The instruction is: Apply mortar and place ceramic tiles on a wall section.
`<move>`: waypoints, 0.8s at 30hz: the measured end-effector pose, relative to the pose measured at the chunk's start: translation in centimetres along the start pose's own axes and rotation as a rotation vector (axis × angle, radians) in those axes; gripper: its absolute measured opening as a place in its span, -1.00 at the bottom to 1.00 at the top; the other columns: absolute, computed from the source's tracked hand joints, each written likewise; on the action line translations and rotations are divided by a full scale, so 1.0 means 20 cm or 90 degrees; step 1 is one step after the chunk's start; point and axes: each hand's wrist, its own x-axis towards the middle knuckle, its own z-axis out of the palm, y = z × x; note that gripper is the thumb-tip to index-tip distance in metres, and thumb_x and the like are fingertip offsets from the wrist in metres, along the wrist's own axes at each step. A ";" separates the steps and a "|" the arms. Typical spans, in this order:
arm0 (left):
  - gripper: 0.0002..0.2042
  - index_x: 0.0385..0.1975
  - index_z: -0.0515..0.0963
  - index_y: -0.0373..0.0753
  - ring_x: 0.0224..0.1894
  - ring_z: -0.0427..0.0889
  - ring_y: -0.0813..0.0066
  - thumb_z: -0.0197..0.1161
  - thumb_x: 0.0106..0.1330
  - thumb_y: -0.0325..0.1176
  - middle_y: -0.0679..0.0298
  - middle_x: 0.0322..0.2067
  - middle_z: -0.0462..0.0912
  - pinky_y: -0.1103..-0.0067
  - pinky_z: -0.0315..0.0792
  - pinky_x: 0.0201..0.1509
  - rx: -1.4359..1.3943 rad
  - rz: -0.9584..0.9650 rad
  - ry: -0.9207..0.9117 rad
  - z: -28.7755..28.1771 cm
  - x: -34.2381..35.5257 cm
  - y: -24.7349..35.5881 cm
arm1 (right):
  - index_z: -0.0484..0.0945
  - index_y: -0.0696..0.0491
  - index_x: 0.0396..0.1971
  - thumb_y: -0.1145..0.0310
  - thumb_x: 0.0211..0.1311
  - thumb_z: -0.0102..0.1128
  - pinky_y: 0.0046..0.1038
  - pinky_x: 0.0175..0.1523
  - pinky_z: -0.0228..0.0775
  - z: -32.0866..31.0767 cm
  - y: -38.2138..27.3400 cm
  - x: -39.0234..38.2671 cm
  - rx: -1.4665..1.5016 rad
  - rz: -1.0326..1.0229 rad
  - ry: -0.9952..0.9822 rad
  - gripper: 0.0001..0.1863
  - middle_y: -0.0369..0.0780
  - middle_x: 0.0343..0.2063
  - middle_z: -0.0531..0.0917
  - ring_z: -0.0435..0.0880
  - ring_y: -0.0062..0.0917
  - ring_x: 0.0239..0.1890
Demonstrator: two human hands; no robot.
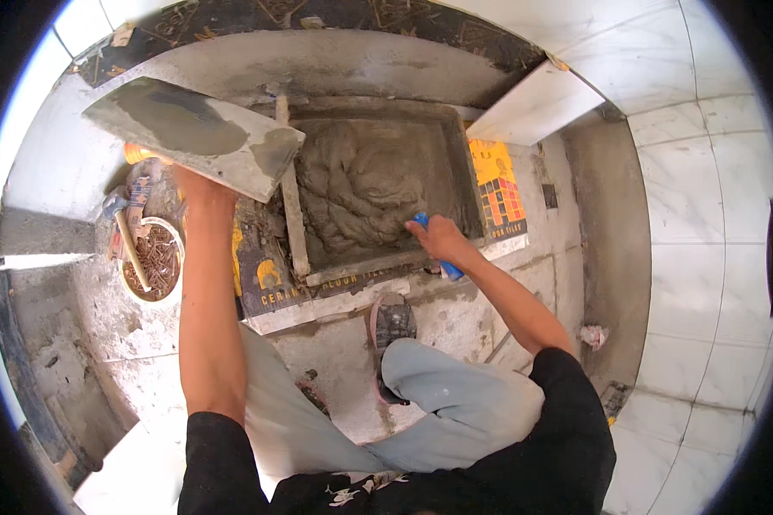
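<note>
My left hand is closed under a tile, holding it up and tilted at the left of the mixing box; its fingers are mostly hidden beneath. Wet grey mortar is smeared over part of the tile's upper face. In my right hand is a blue-handled trowel, the fingers wrapped round its grip; I cannot make out its blade. That hand is over the near right part of the mortar, which lies heaped and swirled inside a shallow rectangular box.
Yellow and black tile cartons lie under the box. A white bucket of brown bits, with a hammer across it, stands at the left. Another tile leans at the back right. My sandalled foot is near the box.
</note>
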 end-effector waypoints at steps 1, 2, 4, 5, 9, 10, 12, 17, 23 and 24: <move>-0.67 0.05 0.33 -0.19 -0.07 0.52 0.19 -0.13 0.40 -0.18 0.19 -0.09 0.49 0.32 0.49 -0.02 -0.002 0.009 0.006 0.02 0.00 -0.01 | 0.54 0.28 -0.64 -0.23 0.25 -0.11 -0.13 -0.23 0.46 -0.03 0.00 -0.01 -0.006 -0.009 -0.003 -0.24 0.09 -0.67 0.58 0.63 0.00 -0.47; -0.67 0.04 0.33 -0.20 -0.08 0.53 0.20 -0.13 0.40 -0.18 0.19 -0.10 0.50 0.33 0.49 -0.03 -0.011 0.035 0.012 0.04 -0.02 -0.01 | 0.53 0.27 -0.65 -0.22 0.25 -0.10 -0.12 -0.25 0.45 -0.06 0.03 -0.03 -0.070 -0.069 0.117 -0.26 0.08 -0.68 0.57 0.62 0.02 -0.48; -0.67 0.06 0.32 -0.21 -0.09 0.53 0.22 -0.12 0.40 -0.20 0.20 -0.09 0.49 0.33 0.49 -0.04 -0.023 0.033 0.025 0.07 -0.06 0.03 | 0.54 0.27 -0.57 -0.23 0.24 -0.08 -0.09 -0.26 0.45 -0.19 -0.09 -0.14 -0.068 -0.115 0.161 -0.27 0.11 -0.64 0.58 0.61 0.05 -0.44; -0.67 0.06 0.32 -0.21 -0.09 0.53 0.22 -0.12 0.40 -0.20 0.20 -0.09 0.49 0.33 0.49 -0.04 -0.022 0.036 0.032 0.07 -0.07 0.04 | 0.54 0.27 -0.57 -0.23 0.24 -0.08 -0.09 -0.26 0.45 -0.24 -0.15 -0.15 -0.071 -0.119 0.156 -0.27 0.11 -0.64 0.58 0.61 0.05 -0.44; -0.68 0.05 0.34 -0.21 -0.08 0.53 0.23 -0.12 0.40 -0.21 0.21 -0.08 0.49 0.30 0.47 -0.01 -0.018 0.032 0.027 -0.01 -0.03 0.06 | 0.54 0.24 -0.48 -0.28 0.21 -0.08 -0.09 -0.28 0.47 -0.23 -0.15 0.09 0.078 0.035 -0.164 -0.27 0.09 -0.55 0.61 0.64 -0.03 -0.37; -0.68 0.04 0.35 -0.21 -0.07 0.52 0.23 -0.12 0.40 -0.21 0.21 -0.07 0.49 0.30 0.46 0.00 -0.033 0.007 0.004 0.02 -0.01 0.00 | 0.54 0.23 -0.46 -0.30 0.20 -0.09 -0.11 -0.29 0.47 -0.21 -0.01 0.16 0.063 0.049 -0.194 -0.26 0.06 -0.54 0.61 0.65 -0.07 -0.36; -0.69 0.04 0.35 -0.21 -0.07 0.52 0.23 -0.11 0.39 -0.22 0.21 -0.08 0.50 0.30 0.46 0.01 -0.068 -0.024 -0.016 0.02 0.01 -0.03 | 0.54 0.21 -0.49 -0.31 0.19 -0.09 -0.11 -0.32 0.48 -0.18 0.31 0.26 -0.152 -0.100 -0.013 -0.27 0.04 -0.56 0.61 0.65 -0.08 -0.39; -0.70 0.02 0.37 -0.19 -0.06 0.52 0.23 -0.09 0.39 -0.21 0.22 -0.09 0.51 0.30 0.45 0.02 -0.051 0.003 -0.002 -0.03 -0.04 0.12 | 0.55 0.19 -0.47 -0.32 0.17 -0.10 -0.09 -0.27 0.48 -0.36 0.09 0.03 -0.347 -0.084 0.172 -0.27 0.02 -0.54 0.61 0.64 -0.04 -0.37; -0.71 -0.01 0.38 -0.16 -0.04 0.50 0.23 -0.13 0.41 -0.17 0.25 -0.12 0.52 0.30 0.42 0.06 0.016 -0.005 -0.079 -0.13 0.05 0.07 | 0.58 0.17 -0.38 -0.31 0.17 -0.10 -0.16 -0.11 0.47 -0.18 -0.24 0.04 -0.277 -0.163 -0.003 -0.28 0.04 -0.40 0.63 0.61 -0.10 -0.18; -0.69 0.01 0.37 -0.16 -0.01 0.47 0.24 -0.14 0.41 -0.16 0.24 -0.08 0.50 0.30 0.38 0.10 0.009 -0.006 -0.127 -0.15 0.09 0.10 | 0.58 0.17 -0.38 -0.31 0.17 -0.10 -0.16 -0.11 0.47 -0.18 -0.18 0.10 -0.265 -0.148 0.003 -0.28 0.04 -0.40 0.63 0.61 -0.10 -0.18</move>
